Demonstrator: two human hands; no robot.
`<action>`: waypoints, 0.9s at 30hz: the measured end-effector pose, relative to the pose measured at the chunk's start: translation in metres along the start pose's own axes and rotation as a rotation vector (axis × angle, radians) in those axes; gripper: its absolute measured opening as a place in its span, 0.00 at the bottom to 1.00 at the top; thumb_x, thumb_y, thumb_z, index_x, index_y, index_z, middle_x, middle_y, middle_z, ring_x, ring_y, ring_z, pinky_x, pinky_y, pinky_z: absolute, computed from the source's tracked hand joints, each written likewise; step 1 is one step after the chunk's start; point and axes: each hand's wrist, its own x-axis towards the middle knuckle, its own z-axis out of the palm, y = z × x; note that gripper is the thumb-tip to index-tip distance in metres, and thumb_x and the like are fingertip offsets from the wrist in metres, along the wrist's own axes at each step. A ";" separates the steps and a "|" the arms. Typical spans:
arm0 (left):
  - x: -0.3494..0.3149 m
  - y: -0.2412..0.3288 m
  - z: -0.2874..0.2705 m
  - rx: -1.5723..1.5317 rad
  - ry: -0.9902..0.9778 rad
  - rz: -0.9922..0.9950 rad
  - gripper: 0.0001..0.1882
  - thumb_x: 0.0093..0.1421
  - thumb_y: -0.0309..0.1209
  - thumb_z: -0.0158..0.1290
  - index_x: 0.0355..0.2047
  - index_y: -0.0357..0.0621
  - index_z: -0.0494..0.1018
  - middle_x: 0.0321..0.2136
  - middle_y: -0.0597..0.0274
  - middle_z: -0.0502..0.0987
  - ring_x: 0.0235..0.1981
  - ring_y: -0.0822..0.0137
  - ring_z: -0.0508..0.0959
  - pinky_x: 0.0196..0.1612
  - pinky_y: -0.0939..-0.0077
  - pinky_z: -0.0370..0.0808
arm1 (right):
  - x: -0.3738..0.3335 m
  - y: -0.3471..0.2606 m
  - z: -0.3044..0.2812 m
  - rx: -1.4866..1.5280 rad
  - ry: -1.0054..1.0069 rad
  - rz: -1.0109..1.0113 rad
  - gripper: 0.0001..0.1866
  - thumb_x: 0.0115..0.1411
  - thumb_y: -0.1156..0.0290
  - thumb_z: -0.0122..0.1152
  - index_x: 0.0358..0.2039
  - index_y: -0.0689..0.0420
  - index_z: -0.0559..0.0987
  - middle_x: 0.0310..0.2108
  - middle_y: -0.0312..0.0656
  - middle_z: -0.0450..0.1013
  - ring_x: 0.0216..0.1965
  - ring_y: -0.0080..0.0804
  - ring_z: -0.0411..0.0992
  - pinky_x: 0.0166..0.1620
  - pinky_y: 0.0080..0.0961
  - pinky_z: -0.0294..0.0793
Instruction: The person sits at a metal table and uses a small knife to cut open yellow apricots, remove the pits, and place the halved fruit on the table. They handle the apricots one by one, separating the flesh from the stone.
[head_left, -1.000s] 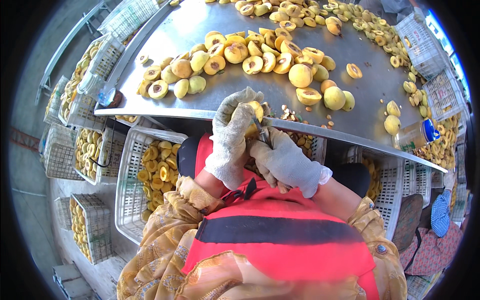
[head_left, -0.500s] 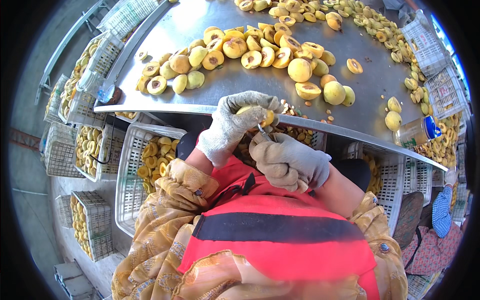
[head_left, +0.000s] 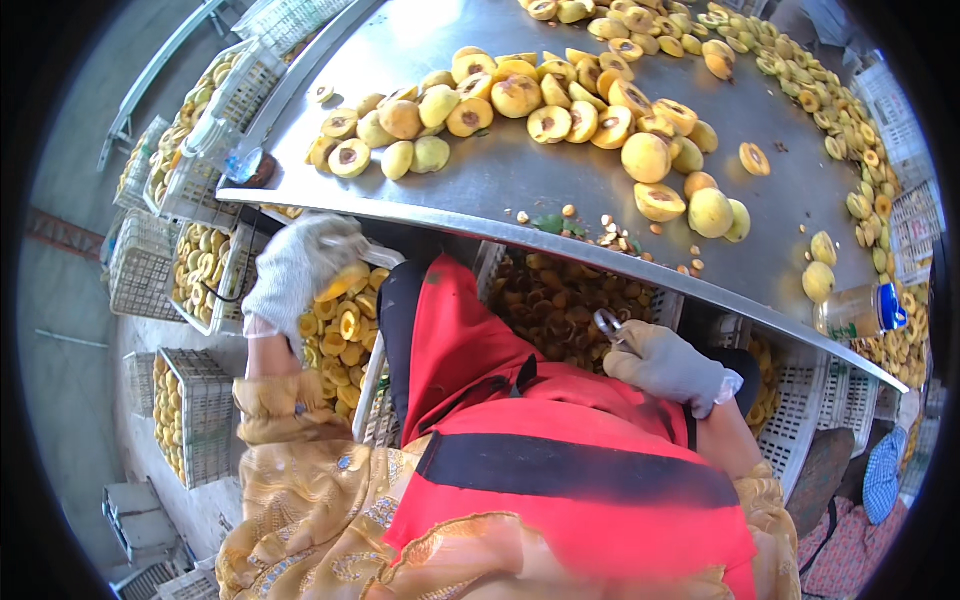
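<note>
My left hand (head_left: 300, 265), in a pale knitted glove, is over the white crate at my left. Its fingers curl round a yellow peach half (head_left: 343, 281), partly hidden by the glove. Below lie many peach halves (head_left: 345, 335) inside the crate. In its grey-white glove, my right hand (head_left: 665, 365) is closed on a small pitting tool with a looped metal end (head_left: 606, 322). That hand stays above my lap, just right of a crate of brownish pieces (head_left: 570, 300) under the table edge. The tool's handle is hidden in the fist.
On the metal table (head_left: 480, 185) lies a row of cut and whole peaches (head_left: 550, 105), with pits (head_left: 612, 235) near its front edge. A clear jar with a blue lid (head_left: 855, 312) stands at the right. Stacked crates (head_left: 150, 265) line the left. Another person's checked sleeve (head_left: 882, 470) shows far right.
My hands have come apart from in front of the table edge. The left has carried the peach half leftward over the crate; the right has moved right and down with the tool.
</note>
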 end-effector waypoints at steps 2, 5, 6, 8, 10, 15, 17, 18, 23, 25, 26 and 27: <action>0.013 0.022 -0.011 -0.078 0.174 -0.132 0.26 0.55 0.39 0.59 0.52 0.40 0.72 0.45 0.53 0.78 0.47 0.64 0.77 0.52 0.71 0.72 | 0.002 -0.009 0.002 0.107 0.047 0.073 0.17 0.59 0.59 0.53 0.31 0.64 0.71 0.27 0.54 0.72 0.32 0.50 0.73 0.38 0.39 0.70; 0.071 0.016 0.004 -0.097 0.264 0.052 0.33 0.54 0.39 0.60 0.59 0.43 0.65 0.54 0.51 0.72 0.55 0.62 0.71 0.57 0.71 0.67 | 0.015 -0.013 0.010 0.037 0.158 -0.071 0.17 0.59 0.59 0.55 0.32 0.64 0.71 0.26 0.52 0.72 0.31 0.48 0.73 0.38 0.37 0.69; 0.094 0.011 0.016 -0.060 0.240 0.016 0.37 0.52 0.42 0.61 0.60 0.43 0.64 0.53 0.50 0.73 0.56 0.58 0.71 0.58 0.69 0.66 | 0.016 -0.020 0.014 0.041 0.159 -0.065 0.17 0.59 0.59 0.55 0.33 0.64 0.71 0.26 0.52 0.72 0.31 0.48 0.73 0.38 0.36 0.69; 0.111 0.029 0.031 0.158 0.195 0.029 0.36 0.50 0.45 0.63 0.57 0.43 0.67 0.49 0.47 0.75 0.52 0.53 0.74 0.55 0.66 0.68 | 0.016 -0.021 0.018 0.056 0.157 -0.048 0.16 0.58 0.60 0.57 0.34 0.63 0.70 0.25 0.48 0.71 0.30 0.43 0.72 0.38 0.34 0.70; 0.126 0.009 0.050 0.245 0.258 0.083 0.33 0.49 0.45 0.63 0.53 0.42 0.70 0.44 0.46 0.77 0.48 0.51 0.76 0.51 0.65 0.71 | 0.014 -0.023 0.019 0.099 0.143 -0.018 0.15 0.59 0.61 0.57 0.33 0.62 0.70 0.23 0.45 0.71 0.29 0.37 0.71 0.37 0.32 0.69; 0.129 0.008 0.060 -0.616 0.126 0.050 0.25 0.56 0.36 0.58 0.52 0.39 0.70 0.41 0.55 0.78 0.41 0.59 0.79 0.41 0.71 0.76 | 0.003 -0.030 0.020 0.443 0.127 0.112 0.10 0.60 0.64 0.55 0.29 0.56 0.68 0.19 0.33 0.66 0.19 0.18 0.64 0.23 0.17 0.65; 0.103 0.038 0.068 -1.220 -0.126 0.173 0.23 0.61 0.31 0.53 0.56 0.41 0.64 0.42 0.55 0.76 0.36 0.61 0.79 0.36 0.70 0.78 | 0.007 -0.037 0.016 0.528 0.131 0.050 0.10 0.60 0.64 0.55 0.28 0.55 0.67 0.18 0.32 0.64 0.16 0.16 0.62 0.20 0.15 0.62; 0.086 0.046 0.072 -1.475 -0.277 0.219 0.24 0.62 0.30 0.51 0.58 0.41 0.62 0.42 0.54 0.76 0.35 0.59 0.79 0.36 0.68 0.79 | 0.011 -0.045 0.011 0.568 0.112 0.012 0.10 0.60 0.64 0.55 0.28 0.54 0.67 0.17 0.31 0.64 0.14 0.15 0.61 0.18 0.14 0.61; 0.006 0.106 0.093 -1.501 -0.487 0.104 0.28 0.62 0.36 0.53 0.61 0.49 0.60 0.42 0.56 0.73 0.34 0.62 0.78 0.33 0.72 0.77 | 0.028 -0.094 0.004 0.444 0.161 -0.109 0.11 0.62 0.64 0.54 0.28 0.56 0.67 0.17 0.33 0.65 0.15 0.20 0.64 0.20 0.18 0.63; 0.000 0.104 0.103 -1.438 -0.527 0.182 0.31 0.62 0.46 0.52 0.62 0.49 0.59 0.48 0.57 0.71 0.42 0.64 0.76 0.36 0.73 0.75 | 0.030 -0.091 0.007 0.288 0.267 -0.213 0.11 0.62 0.64 0.54 0.30 0.58 0.68 0.19 0.37 0.68 0.19 0.26 0.67 0.25 0.23 0.67; -0.005 0.107 0.106 -1.482 -0.546 0.197 0.32 0.62 0.47 0.51 0.63 0.49 0.58 0.50 0.57 0.71 0.46 0.64 0.75 0.39 0.72 0.75 | 0.035 -0.083 0.011 0.170 0.343 -0.290 0.11 0.62 0.65 0.54 0.30 0.59 0.69 0.20 0.39 0.69 0.22 0.29 0.69 0.28 0.26 0.68; -0.011 0.111 0.108 -1.525 -0.559 0.211 0.33 0.63 0.49 0.50 0.63 0.48 0.57 0.51 0.57 0.70 0.49 0.64 0.74 0.42 0.71 0.75 | 0.037 -0.080 0.013 0.049 0.413 -0.369 0.11 0.62 0.65 0.55 0.31 0.61 0.69 0.22 0.41 0.71 0.25 0.33 0.71 0.31 0.29 0.69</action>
